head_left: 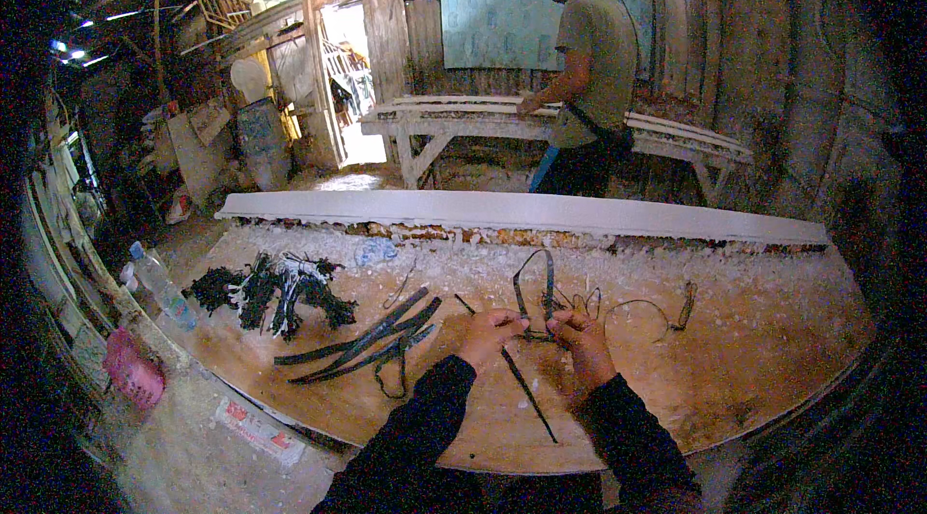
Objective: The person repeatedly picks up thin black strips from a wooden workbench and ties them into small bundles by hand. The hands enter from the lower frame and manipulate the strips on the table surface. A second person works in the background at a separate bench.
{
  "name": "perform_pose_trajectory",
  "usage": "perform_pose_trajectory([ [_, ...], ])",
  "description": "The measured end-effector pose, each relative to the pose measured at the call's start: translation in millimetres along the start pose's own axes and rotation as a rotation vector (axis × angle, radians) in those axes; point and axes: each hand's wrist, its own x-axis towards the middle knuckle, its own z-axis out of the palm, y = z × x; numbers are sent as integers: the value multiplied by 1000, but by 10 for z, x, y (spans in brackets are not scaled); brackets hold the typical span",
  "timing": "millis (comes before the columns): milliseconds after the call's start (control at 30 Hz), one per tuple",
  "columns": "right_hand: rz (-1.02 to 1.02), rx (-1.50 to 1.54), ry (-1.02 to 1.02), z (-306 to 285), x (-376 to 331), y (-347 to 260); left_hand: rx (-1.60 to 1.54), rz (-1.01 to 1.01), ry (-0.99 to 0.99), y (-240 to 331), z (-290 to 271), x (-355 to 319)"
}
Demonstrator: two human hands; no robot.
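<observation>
My left hand [491,337] and my right hand [580,345] are close together over the wooden tabletop [406,437], each in a fingertip pinch. Between them they hold a thin black strip [551,280], which rises in a narrow bent loop above the fingers. A straight black strip [529,390] slants from behind my left hand toward the table's near edge; whether it belongs to the looped one I cannot tell. Left of my hands lie several loose black strips [372,344]. Dark, shaggy bundles [275,290] with white specks lie beyond them.
A long white-coated ledge [521,215] borders the table's far side. Thin curled pieces [684,308] lie to the right. At left are a clear plastic bottle [161,284] and a pink basket-like container [133,369]. Across the room a person [599,70] stands at a white-splattered bench [463,125].
</observation>
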Motion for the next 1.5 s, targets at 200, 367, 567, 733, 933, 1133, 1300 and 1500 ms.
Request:
perform_pose_trajectory([
  [200, -43, 23, -47, 64, -30, 11, -102, -47, -24, 45, 59, -3],
  [367, -33, -39, -12, 34, -10, 72, -47, -63, -123, -19, 65, 19],
  [567, -55, -216, -24, -33, 38, 103, -117, -73, -135, 15, 75, -14],
  [733, -147, -203, -37, -68, 92, 167, -139, -45, -147, 60, 87, -51],
  [933, -219, -271, -92, -99, 104, 200, -56, -51, -172, 81, 93, -33],
  [1133, -184, -229, -136, -71, 71, 125, -74, -41, -103, 160, 109, -73],
  [1300, -238, -183, -101, -81, 68, 2, 35, -64, -266, 102, 89, -21],
  [1500, -327, -267, -59, -164, 96, -102, 74, -33, -403, 21, 139, -31],
])
